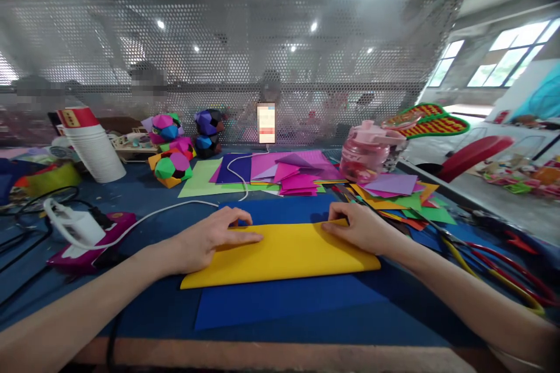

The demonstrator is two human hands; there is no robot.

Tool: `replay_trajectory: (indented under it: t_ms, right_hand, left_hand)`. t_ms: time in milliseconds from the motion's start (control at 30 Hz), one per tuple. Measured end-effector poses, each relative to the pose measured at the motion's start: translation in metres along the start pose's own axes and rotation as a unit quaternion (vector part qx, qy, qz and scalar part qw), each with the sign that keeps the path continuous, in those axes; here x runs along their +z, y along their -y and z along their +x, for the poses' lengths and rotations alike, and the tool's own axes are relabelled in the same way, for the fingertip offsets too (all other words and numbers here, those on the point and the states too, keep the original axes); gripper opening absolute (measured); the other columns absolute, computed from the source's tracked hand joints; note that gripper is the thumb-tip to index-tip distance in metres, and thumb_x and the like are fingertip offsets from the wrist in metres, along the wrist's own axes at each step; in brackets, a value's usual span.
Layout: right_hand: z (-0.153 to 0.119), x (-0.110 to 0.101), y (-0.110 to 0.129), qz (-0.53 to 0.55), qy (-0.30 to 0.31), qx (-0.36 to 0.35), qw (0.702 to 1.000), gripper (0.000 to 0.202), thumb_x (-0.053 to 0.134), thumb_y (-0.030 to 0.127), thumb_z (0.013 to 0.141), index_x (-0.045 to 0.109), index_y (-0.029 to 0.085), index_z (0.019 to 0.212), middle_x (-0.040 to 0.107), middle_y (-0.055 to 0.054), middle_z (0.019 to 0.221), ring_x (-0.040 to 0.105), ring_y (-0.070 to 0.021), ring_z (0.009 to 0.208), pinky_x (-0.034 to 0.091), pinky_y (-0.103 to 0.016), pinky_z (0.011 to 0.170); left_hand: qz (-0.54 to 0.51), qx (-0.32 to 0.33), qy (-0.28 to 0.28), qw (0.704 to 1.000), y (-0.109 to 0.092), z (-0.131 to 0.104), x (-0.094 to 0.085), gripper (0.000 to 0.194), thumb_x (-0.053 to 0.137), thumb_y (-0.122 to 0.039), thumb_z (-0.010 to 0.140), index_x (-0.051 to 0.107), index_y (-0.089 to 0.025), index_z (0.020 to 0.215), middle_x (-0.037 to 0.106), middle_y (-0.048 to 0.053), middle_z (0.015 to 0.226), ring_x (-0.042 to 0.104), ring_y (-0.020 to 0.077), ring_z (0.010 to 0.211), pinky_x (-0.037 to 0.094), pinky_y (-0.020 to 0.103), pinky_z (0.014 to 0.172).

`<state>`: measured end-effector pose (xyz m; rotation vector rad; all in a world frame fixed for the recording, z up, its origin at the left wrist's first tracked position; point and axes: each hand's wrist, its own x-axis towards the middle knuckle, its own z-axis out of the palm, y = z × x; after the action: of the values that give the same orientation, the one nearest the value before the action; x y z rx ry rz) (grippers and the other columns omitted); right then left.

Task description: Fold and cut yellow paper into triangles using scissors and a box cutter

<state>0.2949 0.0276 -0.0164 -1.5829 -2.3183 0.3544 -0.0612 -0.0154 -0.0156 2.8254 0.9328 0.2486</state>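
2 hands (214,239) (359,226) on 1 yel. sheet (284,253), folded

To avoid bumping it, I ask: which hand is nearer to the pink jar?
Right. The right hand, on the yellow sheet, is in front of the pink jar; the left hand, also on it, is farther to the left.

The upper sheet (284,256) lies on a lower sheet (262,304) — power strip (121,226) left, scissors (456,239) right, phone (266,123) behind.

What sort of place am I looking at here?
It's probably a craft workshop, judging by the folded yellow sheet, the faceted multicolored balls and the scissors off to the right.
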Motion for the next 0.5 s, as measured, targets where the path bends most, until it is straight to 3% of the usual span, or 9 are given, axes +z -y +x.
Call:
replay_trajectory:
  t_ms: [67,167,333,500]
  right_hand:
    - [-0.0001,-0.0005,0.0010,0.003,0.003,0.003,1.000,0.020,0.057,0.039,0.081,0.054,0.023,0.070,0.063,-0.001,0.068,0.056,-0.0182,0.066,0.034,-0.029,0.060]
    - [0.0000,-0.0011,0.0022,0.005,0.004,0.006,1.000,0.019,0.058,0.038,0.080,0.055,0.023,0.070,0.063,0.000,0.068,0.056,-0.0180,0.066,0.034,-0.029,0.061]
    - [0.0000,-0.0009,0.0023,0.010,0.002,0.010,1.000,0.018,0.060,0.036,0.080,0.054,0.022,0.069,0.065,-0.001,0.072,0.057,-0.0181,0.068,0.034,-0.028,0.061]
    - [0.0001,0.0009,0.0001,0.014,-0.001,0.011,1.000,0.019,0.060,0.037,0.080,0.054,0.023,0.069,0.065,-0.001,0.070,0.057,-0.0180,0.067,0.034,-0.028,0.060]
  left_hand:
    - [0.011,0.013,0.021,1.000,0.0020,0.0013,-0.0017,0.103,0.038,0.015,0.064,0.039,-0.045,0.147,0.034,-0.001,0.156,0.042,0.0280,0.132,0.036,0.050,0.110]
    - [0.024,0.024,0.051,0.998,0.0053,0.0021,-0.0022,0.105,0.039,0.014,0.065,0.032,-0.048,0.150,0.026,-0.008,0.163,0.040,0.0295,0.133,0.036,0.053,0.110]
    - [-0.006,0.026,0.054,0.998,0.0084,0.0021,-0.0007,0.103,0.034,0.013,0.069,0.026,-0.047,0.152,0.034,-0.012,0.159,0.041,0.0251,0.129,0.040,0.047,0.108]
    - [-0.003,0.027,0.039,0.999,-0.0005,0.0105,-0.0062,0.084,0.035,0.010,0.075,0.047,-0.033,0.146,0.050,-0.005,0.150,0.049,0.0231,0.123,0.045,0.042,0.105]
